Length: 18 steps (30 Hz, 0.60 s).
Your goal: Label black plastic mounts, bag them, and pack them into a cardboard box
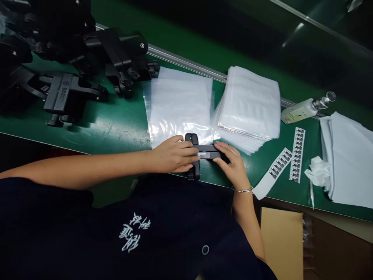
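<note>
Between my two hands, near the bench's front edge, is a black plastic bracket (208, 148) with a small pale label (204, 155) on its bar. My left hand (175, 156) lies across the bracket's left end, its fingers bent over it and the tips at the label. The thumb and fingers of my right hand (233, 163) pinch the bar's right end. Just behind the bracket, clear plastic bags (182, 105) lie flat, and my left fingers are close to their front edge.
Black brackets (62, 93) are piled at the left. A stack of clear bags (249, 103), a pump bottle (303, 109), label strips (297, 153), crumpled tissue (318, 171), tweezers (311, 194) and folded white cloths (349, 159) lie to the right. Below stands a cardboard box (281, 241).
</note>
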{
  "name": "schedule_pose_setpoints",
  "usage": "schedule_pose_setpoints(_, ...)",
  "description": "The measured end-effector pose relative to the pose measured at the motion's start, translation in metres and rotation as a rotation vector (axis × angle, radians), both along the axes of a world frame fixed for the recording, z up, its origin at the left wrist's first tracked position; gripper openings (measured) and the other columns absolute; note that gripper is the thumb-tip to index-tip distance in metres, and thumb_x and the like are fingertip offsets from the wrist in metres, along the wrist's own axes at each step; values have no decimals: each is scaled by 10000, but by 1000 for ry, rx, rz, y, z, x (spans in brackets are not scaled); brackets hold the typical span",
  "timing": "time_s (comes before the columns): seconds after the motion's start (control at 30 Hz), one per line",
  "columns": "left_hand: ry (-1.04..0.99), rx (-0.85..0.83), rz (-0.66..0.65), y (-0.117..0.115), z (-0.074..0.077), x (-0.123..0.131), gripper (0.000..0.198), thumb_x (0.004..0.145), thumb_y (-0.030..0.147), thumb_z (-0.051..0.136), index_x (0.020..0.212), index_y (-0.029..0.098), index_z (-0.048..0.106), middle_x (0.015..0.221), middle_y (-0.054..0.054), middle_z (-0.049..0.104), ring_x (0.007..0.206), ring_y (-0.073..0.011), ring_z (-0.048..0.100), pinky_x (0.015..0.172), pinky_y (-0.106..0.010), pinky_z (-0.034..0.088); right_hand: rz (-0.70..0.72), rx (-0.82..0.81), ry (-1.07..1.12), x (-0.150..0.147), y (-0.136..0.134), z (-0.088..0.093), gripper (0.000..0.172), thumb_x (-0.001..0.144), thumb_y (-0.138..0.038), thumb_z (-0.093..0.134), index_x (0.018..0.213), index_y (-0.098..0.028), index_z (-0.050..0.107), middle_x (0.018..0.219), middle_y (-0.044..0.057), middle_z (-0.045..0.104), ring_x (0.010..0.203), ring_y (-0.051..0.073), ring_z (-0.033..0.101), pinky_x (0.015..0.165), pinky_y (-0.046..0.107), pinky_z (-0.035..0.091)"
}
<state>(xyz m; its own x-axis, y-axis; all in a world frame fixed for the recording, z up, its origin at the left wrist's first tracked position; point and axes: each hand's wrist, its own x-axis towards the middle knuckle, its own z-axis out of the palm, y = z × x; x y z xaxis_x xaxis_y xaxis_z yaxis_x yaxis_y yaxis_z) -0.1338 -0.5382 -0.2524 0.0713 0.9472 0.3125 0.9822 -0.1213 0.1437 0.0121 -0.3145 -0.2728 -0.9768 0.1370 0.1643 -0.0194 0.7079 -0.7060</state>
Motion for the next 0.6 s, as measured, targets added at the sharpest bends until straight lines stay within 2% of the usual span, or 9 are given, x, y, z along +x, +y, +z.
schedule_pose_setpoints(0.07,-44,-41,59,-9,3,-3,313,948,305,481,1210,238,639,1170,-51,695,1004,-232,618,881,-393,420,51,70,21,-1,1,2,454,913,-408,602,1356,-335,534,1346,57,605,1244,262,549,1038,513,416)
schedule_pose_setpoints(0.17,-178,1,308,-12,8,-12,414,950,334,454,1335,213,547,1258,-97,654,1086,-254,608,977,-444,425,184,225,44,-3,1,4,510,940,-333,562,1436,-333,444,1349,89,585,1225,271,539,1001,509,433)
schedule_pose_setpoints(0.23,-285,71,494,-12,11,-21,428,954,344,423,1331,183,546,1252,-115,649,1111,-260,600,973,-442,459,234,297,78,-2,-3,4,449,954,-249,514,1386,-367,508,1285,89,604,1174,264,548,969,498,452)
schedule_pose_setpoints(0.3,-351,94,610,-12,11,-29,394,955,344,407,1256,178,600,1225,-104,655,1127,-258,596,956,-424,492,206,310,130,3,-7,2,420,952,-185,473,1285,-407,601,1229,80,606,1142,255,546,958,501,457)
schedule_pose_setpoints(0.37,-365,44,663,-13,8,-35,371,951,340,404,1196,180,633,1208,-94,658,1122,-254,602,933,-410,517,96,239,167,11,-11,2,393,950,-187,472,1217,-412,653,1214,78,594,1141,252,540,962,507,456)
schedule_pose_setpoints(0.43,-333,-41,656,-13,3,-35,376,949,327,399,1197,165,630,1224,-104,650,1127,-259,606,924,-408,528,-81,66,159,22,-13,5,340,953,-236,493,1202,-385,670,1163,77,603,1120,239,555,952,485,472)
schedule_pose_setpoints(0.5,-263,-140,584,-10,-5,-31,395,944,326,415,1230,133,608,1269,-134,629,1155,-282,598,942,-428,523,-231,-154,121,33,-13,12,304,950,-300,519,1206,-345,677,1096,71,627,1073,219,586,932,440,495)
schedule_pose_setpoints(0.6,-126,-224,463,-3,-21,-19,425,933,350,472,1259,98,579,1313,-178,604,1197,-329,576,974,-474,505,-331,-378,87,48,-15,26,295,931,-354,554,1189,-313,692,1070,57,660,1035,203,612,916,395,505)
